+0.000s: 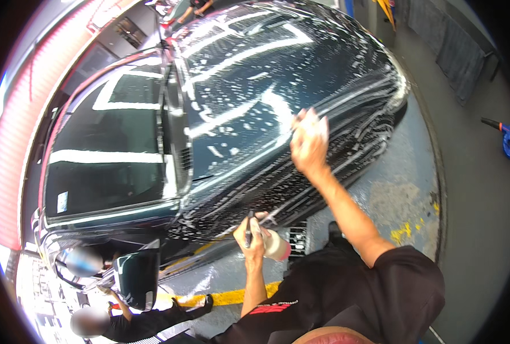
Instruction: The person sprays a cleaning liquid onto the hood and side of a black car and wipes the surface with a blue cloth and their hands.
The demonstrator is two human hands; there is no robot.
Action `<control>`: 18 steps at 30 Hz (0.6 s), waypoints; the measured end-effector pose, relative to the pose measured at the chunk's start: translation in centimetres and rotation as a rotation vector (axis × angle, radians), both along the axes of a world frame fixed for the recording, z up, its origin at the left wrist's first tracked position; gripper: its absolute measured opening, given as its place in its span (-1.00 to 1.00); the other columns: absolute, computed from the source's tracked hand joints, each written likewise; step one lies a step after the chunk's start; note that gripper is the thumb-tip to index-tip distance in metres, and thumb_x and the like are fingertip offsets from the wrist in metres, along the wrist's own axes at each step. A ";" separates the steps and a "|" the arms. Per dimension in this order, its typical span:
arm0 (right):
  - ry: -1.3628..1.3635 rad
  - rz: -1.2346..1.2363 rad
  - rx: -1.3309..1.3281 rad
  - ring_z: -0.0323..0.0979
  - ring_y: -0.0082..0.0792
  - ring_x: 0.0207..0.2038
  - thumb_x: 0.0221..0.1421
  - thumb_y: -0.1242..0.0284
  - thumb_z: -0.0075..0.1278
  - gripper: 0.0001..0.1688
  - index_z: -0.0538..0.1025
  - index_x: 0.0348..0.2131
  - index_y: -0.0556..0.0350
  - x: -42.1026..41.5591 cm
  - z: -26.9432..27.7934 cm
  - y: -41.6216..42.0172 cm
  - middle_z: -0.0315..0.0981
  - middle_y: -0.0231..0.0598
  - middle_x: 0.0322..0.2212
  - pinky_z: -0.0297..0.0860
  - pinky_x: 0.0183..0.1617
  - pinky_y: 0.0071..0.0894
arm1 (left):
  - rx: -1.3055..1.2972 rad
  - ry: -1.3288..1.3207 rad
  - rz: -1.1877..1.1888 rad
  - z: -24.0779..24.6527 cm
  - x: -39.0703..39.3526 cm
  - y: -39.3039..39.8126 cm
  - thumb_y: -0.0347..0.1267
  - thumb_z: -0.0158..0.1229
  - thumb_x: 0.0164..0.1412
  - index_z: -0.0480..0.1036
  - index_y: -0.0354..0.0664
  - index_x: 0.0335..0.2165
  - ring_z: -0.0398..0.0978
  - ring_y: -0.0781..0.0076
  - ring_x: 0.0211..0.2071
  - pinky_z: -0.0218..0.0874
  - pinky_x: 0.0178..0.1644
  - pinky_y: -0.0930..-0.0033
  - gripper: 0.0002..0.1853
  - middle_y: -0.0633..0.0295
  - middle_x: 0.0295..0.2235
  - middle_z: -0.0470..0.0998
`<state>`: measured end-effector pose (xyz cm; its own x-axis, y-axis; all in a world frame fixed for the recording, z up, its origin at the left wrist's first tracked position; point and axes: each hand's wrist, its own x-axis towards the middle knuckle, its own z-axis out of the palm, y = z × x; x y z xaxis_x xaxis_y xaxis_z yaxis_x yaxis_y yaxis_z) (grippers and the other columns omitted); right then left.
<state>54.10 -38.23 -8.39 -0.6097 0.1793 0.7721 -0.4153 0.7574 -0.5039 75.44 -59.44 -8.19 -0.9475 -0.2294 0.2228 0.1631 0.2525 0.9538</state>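
A dark car's hood [246,103] spreads out before me, dotted and streaked with white suds. On its near side lies my right hand [310,142], fingers bent and blurred over a pale, soapy thing that I cannot make out well. Lower left, beside the front fender [237,202], my left hand [250,236] is closed around a spray bottle [276,246] with a black trigger head, a cloudy pale body and a pinkish base. The bottle is tilted, its base pointing right. Left of the hood is the windshield [108,133].
The side mirror [138,275] sticks out at lower left. Near it stands a person in dark clothes [143,322]; part of another person [201,6] shows beyond the car. A floor grate [298,238] lies beside the car. A blue tool [508,142] and grey cloths [457,60] are at right.
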 end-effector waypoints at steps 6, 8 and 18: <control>0.047 0.450 0.051 0.35 0.13 0.28 0.21 0.43 0.03 -0.51 0.56 0.12 0.11 9.2 3.4 -20.8 0.51 0.05 0.11 0.21 0.37 0.18 | -0.042 0.085 0.121 -0.3 3.9 -6.9 -0.26 -0.03 0.52 0.60 -0.45 -0.18 0.51 0.52 -0.67 0.20 -0.54 0.47 -0.58 0.20 -0.63 0.57; 0.052 0.518 0.083 0.30 0.14 0.32 0.26 0.38 0.06 -0.46 0.49 0.20 0.09 10.4 2.5 -25.9 0.45 0.05 0.18 0.16 0.42 0.21 | -0.051 0.098 0.197 -0.5 5.5 -9.3 -0.26 -0.01 0.51 0.61 -0.45 -0.18 0.51 0.51 -0.67 0.21 -0.55 0.45 -0.58 0.22 -0.63 0.57; 0.126 0.481 0.137 0.41 0.10 0.21 0.27 0.38 0.06 -0.43 0.47 0.24 0.01 12.6 2.8 -31.3 0.52 0.01 0.08 0.24 0.37 0.18 | -0.056 0.033 0.272 -1.3 13.2 -18.2 -0.37 0.06 0.45 0.64 -0.45 -0.24 0.55 0.53 -0.65 0.30 -0.54 0.48 -0.68 0.13 -0.49 0.65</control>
